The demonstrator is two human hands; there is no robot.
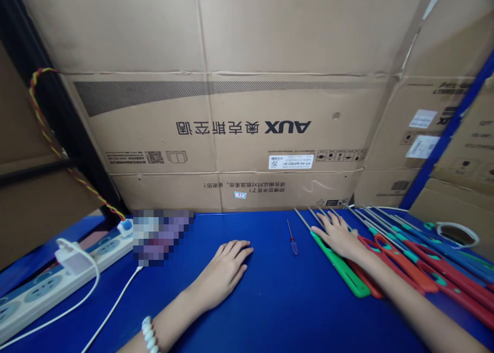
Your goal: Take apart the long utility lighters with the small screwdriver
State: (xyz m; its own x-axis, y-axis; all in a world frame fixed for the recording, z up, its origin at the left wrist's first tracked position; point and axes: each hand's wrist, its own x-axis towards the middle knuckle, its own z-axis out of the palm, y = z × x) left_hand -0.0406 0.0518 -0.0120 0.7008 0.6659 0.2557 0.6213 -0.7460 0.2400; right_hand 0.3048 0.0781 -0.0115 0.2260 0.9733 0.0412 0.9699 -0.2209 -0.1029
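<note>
My left hand (229, 270) lies palm down on the blue table (254, 317), fingers stretched out, holding nothing. My right hand (339, 234) rests over several long tools at the right, its fingers spread across their thin metal rods. Nearest to it is a tool with a green plastic handle (343, 270), which the thumb touches or nearly touches. Partly under the wrist are orange-red handles (405, 265) with loop grips. A small screwdriver (294, 246) with a clear purple-red handle lies between my hands, apart from both.
More rod tools with red handles (455, 286) and blue handles (443, 247) fan out at the right, near a roll of tape (457, 234). At the left lie a white power strip (73, 281), cables and a blurred purple item (170, 234). A cardboard wall (239, 101) closes the back.
</note>
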